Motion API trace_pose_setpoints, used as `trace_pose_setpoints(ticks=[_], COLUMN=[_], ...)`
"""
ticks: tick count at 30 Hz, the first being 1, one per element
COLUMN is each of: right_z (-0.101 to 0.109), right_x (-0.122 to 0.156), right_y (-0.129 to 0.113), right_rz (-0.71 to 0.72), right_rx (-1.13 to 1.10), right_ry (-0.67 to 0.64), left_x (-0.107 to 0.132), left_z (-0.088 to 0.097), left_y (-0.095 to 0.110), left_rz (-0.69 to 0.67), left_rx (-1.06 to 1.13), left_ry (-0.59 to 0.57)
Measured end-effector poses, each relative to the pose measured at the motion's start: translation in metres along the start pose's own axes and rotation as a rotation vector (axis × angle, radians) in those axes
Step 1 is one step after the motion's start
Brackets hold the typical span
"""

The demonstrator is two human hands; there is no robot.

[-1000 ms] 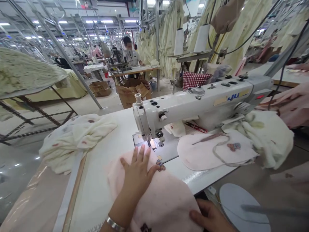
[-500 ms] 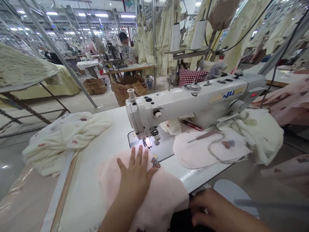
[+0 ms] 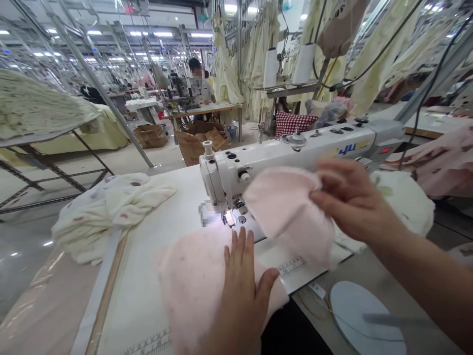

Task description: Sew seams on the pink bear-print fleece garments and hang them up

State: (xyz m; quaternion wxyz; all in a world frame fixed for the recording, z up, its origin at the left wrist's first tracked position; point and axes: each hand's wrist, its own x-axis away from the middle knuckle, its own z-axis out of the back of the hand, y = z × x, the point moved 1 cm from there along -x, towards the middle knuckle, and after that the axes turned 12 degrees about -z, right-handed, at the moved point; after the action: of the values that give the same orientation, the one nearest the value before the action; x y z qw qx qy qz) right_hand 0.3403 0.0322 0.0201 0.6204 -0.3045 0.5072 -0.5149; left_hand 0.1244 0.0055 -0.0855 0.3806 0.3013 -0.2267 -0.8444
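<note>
Presses a pink cloth (image 3: 192, 281) flat on the white tabletop (image 3: 140, 286) with the left hand (image 3: 244, 276), keeping four fingers stretched forward and fairly close together, thumb wide, gripping nothing. Pinches a second pink piece (image 3: 291, 207) by its edge between thumb and fingers of the right hand (image 3: 347, 202), letting it hang to the left of and below those fingers; cannot tell, through the blur, about contact between its lower part and the tabletop. Has the lit presser foot (image 3: 229, 219) just beyond the left fingertips, and the white sewing machine (image 3: 254, 159) beyond the fingers of both hands. Includes a printed scale (image 3: 295, 265) to the right of the left thumb, a cream bundle (image 3: 114, 207) well to the left of the left fingers, and a cream cloth (image 3: 406, 197) to the right of the right fingers. Shows, far beyond all the fingers, two thread cones (image 3: 271, 69), a red-checked cushion (image 3: 293, 123), a cardboard box (image 3: 199, 143) and a seated co-worker (image 3: 201, 88).
</note>
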Motion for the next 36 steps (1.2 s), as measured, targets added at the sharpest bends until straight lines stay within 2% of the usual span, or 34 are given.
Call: trace_pose_setpoints(ticks=[2,3,5,6,8,10,12,14,16,18,20,22,24,27,29,32,34,36], right_z=[0.006,0.01,0.015,0.015,0.011,0.004,-0.002,0.002,0.016,0.031,0.031,0.01,-0.026,-0.077,-0.093,-0.085,-0.065,-0.04], right_x=[0.002,0.006,0.022,0.032,0.05,0.058,0.055,0.044,0.031,0.019,0.008,-0.002,-0.012,-0.025,-0.03,-0.032,-0.032,-0.032], right_y=[-0.018,-0.019,-0.007,0.003,0.025,0.044,0.06,0.076,0.091,0.097,0.092,0.08,0.071,0.072,0.079,0.079,0.067,0.05], right_rz=[-0.024,-0.044,-0.142,-0.215,-0.371,-0.411,-0.314,-0.226,-0.224,-0.254,-0.189,-0.032,0.104,0.168,0.199,0.226,0.224,0.173], right_rx=[-0.185,-0.207,-0.122,-0.029,0.226,0.447,0.606,0.787,0.967,1.083,1.096,0.99,0.808,0.694,0.652,0.547,0.469,0.302], right_ry=[0.13,0.153,0.049,-0.054,-0.251,-0.321,-0.321,-0.327,-0.299,-0.222,-0.162,-0.224,-0.405,-0.559,-0.605,-0.63,-0.64,-0.654], left_x=[-0.005,-0.005,0.0,0.004,0.011,0.015,0.016,0.016,0.018,0.02,0.02,0.017,0.012,0.006,0.004,0.002,0.0,-0.001], left_z=[0.015,0.026,0.055,0.071,0.096,0.106,0.098,0.08,0.063,0.055,0.054,0.053,0.049,0.037,0.03,0.031,0.042,0.06], left_y=[0.003,0.002,-0.006,-0.012,-0.025,-0.034,-0.036,-0.035,-0.034,-0.033,-0.034,-0.034,-0.034,-0.033,-0.033,-0.034,-0.035,-0.037], left_rz=[0.167,0.24,0.317,0.319,0.269,0.183,0.123,0.122,0.154,0.169,0.162,0.128,0.077,0.021,-0.005,-0.071,-0.092,-0.047], left_rx=[0.267,0.392,0.524,0.487,0.195,-0.164,-0.369,-0.415,-0.431,-0.441,-0.423,-0.362,-0.308,-0.292,-0.301,-0.285,-0.206,-0.089], left_ry=[0.1,0.124,0.096,0.061,0.01,0.024,-0.005,-0.166,-0.302,-0.334,-0.314,-0.296,-0.273,-0.222,-0.17,-0.066,-0.031,-0.029])
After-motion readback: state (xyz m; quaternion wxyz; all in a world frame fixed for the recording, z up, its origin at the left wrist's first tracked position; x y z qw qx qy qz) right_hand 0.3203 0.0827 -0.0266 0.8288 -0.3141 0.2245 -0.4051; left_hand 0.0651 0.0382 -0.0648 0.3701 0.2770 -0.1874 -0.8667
